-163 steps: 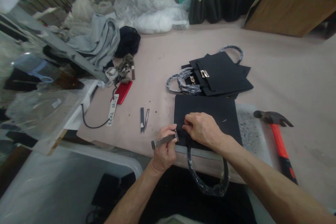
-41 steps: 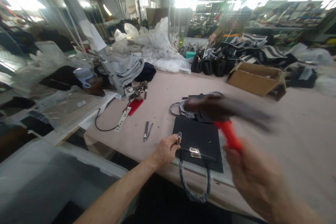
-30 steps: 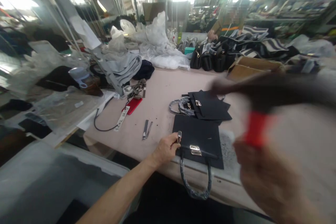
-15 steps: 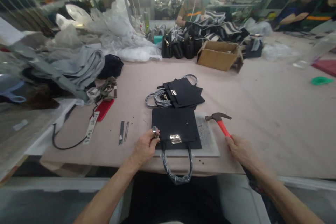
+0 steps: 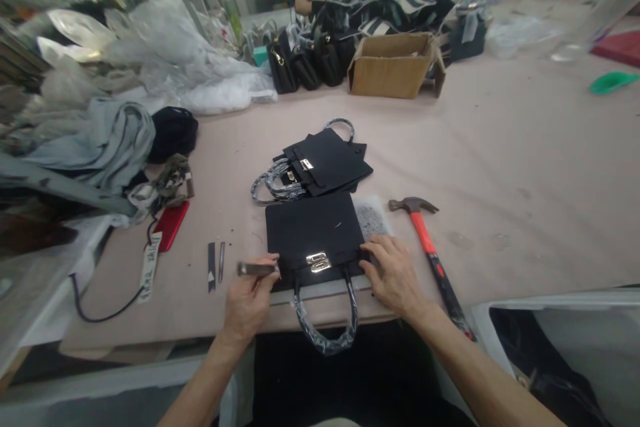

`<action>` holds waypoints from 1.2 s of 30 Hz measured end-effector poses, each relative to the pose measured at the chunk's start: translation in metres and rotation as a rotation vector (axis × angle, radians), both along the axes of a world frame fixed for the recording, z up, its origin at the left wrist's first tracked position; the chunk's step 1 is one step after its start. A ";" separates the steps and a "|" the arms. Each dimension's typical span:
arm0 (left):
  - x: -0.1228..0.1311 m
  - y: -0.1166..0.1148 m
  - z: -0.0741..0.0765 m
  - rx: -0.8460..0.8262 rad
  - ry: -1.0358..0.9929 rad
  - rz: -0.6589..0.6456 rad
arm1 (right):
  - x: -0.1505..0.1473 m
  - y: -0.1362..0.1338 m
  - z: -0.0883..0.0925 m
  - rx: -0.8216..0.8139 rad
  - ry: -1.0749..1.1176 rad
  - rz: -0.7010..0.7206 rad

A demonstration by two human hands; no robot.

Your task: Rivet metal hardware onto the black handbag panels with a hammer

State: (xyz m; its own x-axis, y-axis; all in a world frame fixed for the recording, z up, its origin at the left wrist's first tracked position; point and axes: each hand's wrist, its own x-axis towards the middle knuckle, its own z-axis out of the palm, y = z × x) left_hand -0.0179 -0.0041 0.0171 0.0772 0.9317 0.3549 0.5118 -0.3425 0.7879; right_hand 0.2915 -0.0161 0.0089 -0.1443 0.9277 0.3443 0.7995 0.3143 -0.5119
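Note:
A flat black handbag panel (image 5: pixel 313 230) with a silver clasp (image 5: pixel 317 261) lies on a speckled slab at the table's near edge, its plastic-wrapped handle (image 5: pixel 325 337) hanging over the edge. My left hand (image 5: pixel 247 300) is closed on a short metal punch (image 5: pixel 255 269), held level at the panel's left corner. My right hand (image 5: pixel 393 273) rests with spread fingers on the panel's lower right corner. The red-handled hammer (image 5: pixel 430 250) lies on the table just right of that hand.
A stack of similar black panels with handles (image 5: pixel 313 163) lies behind. Two small metal tools (image 5: pixel 215 263), a red phone (image 5: pixel 171 223) and a cable are at left. Cloth and plastic heaps fill the far left. A cardboard box (image 5: pixel 395 67) and black bags stand far back, a person behind them.
My right hand has let go of the hammer, which now lies on the table, and has moved onto the panel's right corner. The punch in my left hand has tipped from upright to level.

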 end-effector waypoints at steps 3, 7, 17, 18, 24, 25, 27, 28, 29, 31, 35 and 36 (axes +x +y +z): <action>0.010 0.005 0.009 -0.137 -0.157 0.145 | 0.003 0.000 0.000 -0.002 0.012 0.009; 0.052 0.020 0.024 -0.243 -0.339 0.024 | 0.005 -0.002 -0.001 0.036 0.055 0.030; 0.126 0.037 0.006 -0.354 -0.265 -0.196 | 0.015 -0.001 -0.001 0.067 0.144 0.197; 0.126 0.037 0.005 -0.343 -0.258 -0.190 | 0.015 -0.001 -0.001 0.059 0.150 0.196; 0.125 0.036 0.003 -0.334 -0.223 -0.166 | 0.017 0.001 -0.001 0.023 0.145 0.206; 0.125 0.037 0.004 -0.337 -0.220 -0.168 | 0.018 0.001 -0.001 0.021 0.137 0.224; 0.125 0.037 0.004 -0.334 -0.225 -0.169 | 0.018 0.001 -0.002 0.010 0.128 0.243; 0.126 0.037 0.004 -0.334 -0.227 -0.174 | 0.018 0.001 -0.001 0.004 0.129 0.245; 0.126 0.038 0.004 -0.333 -0.228 -0.181 | 0.018 0.000 -0.001 0.001 0.132 0.245; 0.126 0.038 0.004 -0.331 -0.228 -0.196 | 0.018 0.000 0.000 -0.001 0.146 0.242; 0.125 0.038 0.003 -0.341 -0.273 -0.170 | 0.017 0.005 0.002 -0.004 0.231 0.166; 0.124 0.038 0.003 -0.351 -0.289 -0.158 | 0.017 0.009 0.003 -0.022 0.238 0.133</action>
State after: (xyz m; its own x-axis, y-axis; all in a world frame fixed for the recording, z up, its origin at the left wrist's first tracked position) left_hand 0.1065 0.0338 0.0200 0.1717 0.9840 0.0487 0.2176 -0.0861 0.9722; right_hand 0.3085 -0.0071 0.0116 -0.1833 0.9134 0.3636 0.6083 0.3959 -0.6879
